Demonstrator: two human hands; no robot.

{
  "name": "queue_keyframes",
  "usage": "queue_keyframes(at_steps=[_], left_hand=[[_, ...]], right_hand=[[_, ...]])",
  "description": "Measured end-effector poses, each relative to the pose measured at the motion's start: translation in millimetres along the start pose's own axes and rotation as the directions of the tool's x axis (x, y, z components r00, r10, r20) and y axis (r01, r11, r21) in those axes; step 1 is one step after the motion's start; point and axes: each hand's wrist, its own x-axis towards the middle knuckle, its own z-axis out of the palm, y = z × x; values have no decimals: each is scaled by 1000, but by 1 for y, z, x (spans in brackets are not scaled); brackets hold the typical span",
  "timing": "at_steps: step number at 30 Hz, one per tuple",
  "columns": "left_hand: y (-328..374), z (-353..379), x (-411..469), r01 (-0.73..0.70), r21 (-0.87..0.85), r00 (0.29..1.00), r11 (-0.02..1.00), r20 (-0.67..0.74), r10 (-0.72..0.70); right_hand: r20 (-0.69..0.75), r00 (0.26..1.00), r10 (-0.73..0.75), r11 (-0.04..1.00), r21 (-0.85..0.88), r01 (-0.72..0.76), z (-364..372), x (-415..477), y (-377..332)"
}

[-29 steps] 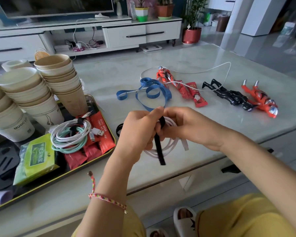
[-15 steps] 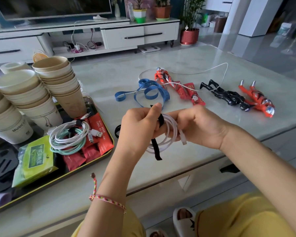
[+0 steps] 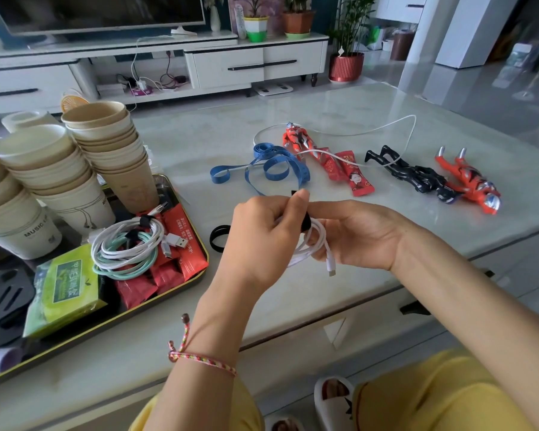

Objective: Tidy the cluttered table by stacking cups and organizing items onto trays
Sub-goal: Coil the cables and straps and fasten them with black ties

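At the far left stand stacks of beige paper cups (image 3: 106, 144). The dark gold-rimmed tray (image 3: 203, 248) beside them holds strapped white and mint cable bundles (image 3: 128, 247), so the bundle in hand probably belongs there too. Right of the tray, above the near table edge, the left hand (image 3: 262, 234) pinches a black fastening strap (image 3: 305, 220) with curled fingers, seemingly cinching it round the coiled white charging cable (image 3: 318, 241). The right hand (image 3: 355, 234) grips that coil to steady it. Red and black plastic toy figures (image 3: 414, 175) lie loose farther right.
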Motion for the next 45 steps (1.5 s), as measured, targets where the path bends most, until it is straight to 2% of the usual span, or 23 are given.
queue_keyframes(at_steps=[4,8,12,15,17,19,21,23,27,31,34,38,39,43,45], left_hand=[[1,0,-1,-39,41,999,998,-3,39],[-2,4,0,21,52,1000,998,2,-22],[-9,4,4,172,5,985,985,-21,-171],[-14,6,6,309,-51,951,950,14,-308],[-15,6,8,413,-105,911,905,60,-409],[-16,6,9,546,-205,838,812,127,-531],[-14,4,9,672,-324,740,666,240,-629],[-15,1,9,731,-354,681,583,320,-658],[-16,-2,9,775,-301,632,555,382,-675],[-14,-4,6,762,-330,646,558,328,-689],[-10,-3,6,730,-319,679,605,233,-696],[-12,1,7,674,-257,734,692,132,-666],[-13,1,7,662,-246,745,707,114,-658],[-15,0,7,643,-256,759,722,91,-644],[-15,0,7,640,-271,762,719,96,-641]], right_hand=[[4,1000,-14,1000,-19,14,2,2,0],[-105,959,-264,939,-253,231,4,10,2],[-172,911,-374,910,-255,326,10,11,1],[-240,858,-455,860,-369,352,14,11,1],[-256,821,-510,836,-372,403,17,10,2],[-268,795,-544,826,-335,453,19,9,2],[-252,749,-613,770,-401,496,22,8,3],[-208,690,-693,680,-507,529,24,7,6],[-104,606,-789,524,-630,573,27,0,15],[22,548,-836,375,-706,600,24,-6,22],[106,596,-796,364,-703,611,18,-8,24],[22,740,-672,588,-591,552,12,-6,25],[23,761,-648,612,-580,538,11,-7,23],[121,807,-578,576,-640,509,10,-12,16],[132,822,-553,590,-635,499,8,-13,15]])
